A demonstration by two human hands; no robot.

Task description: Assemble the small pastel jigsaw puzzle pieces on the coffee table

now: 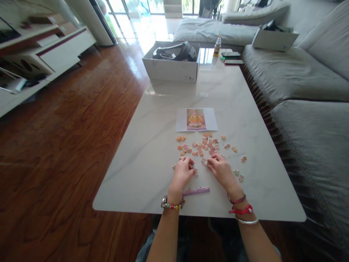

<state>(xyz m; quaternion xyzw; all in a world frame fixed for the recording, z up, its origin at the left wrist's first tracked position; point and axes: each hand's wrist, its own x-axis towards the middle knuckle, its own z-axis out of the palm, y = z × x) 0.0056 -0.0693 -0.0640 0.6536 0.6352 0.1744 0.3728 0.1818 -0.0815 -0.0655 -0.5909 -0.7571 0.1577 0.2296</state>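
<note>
My left hand (183,171) is closed, thumb and fingers pinched around a small pale jigsaw piece (191,166). Another pale piece (196,172) lies by its thumb. To the right, my right hand (220,171) has its fingertips closed on the edge of a whitish jigsaw piece (204,161) at the table surface. Beyond both hands lies a loose spread of orange and pink jigsaw pieces (205,145). A joined purple-pink strip of puzzle (196,191) rests near the front edge, beside my left wrist. Behind the pieces is a paper sheet (211,119) printed with a yellow cartoon figure.
Several stray pieces, among them a greenish one (236,172), lie right of my right hand. Farther back on the white table (131,156) stand an open box (171,71) holding a dark headset, a bottle (217,46) and phones (231,54). A grey sofa (313,127) runs along the right.
</note>
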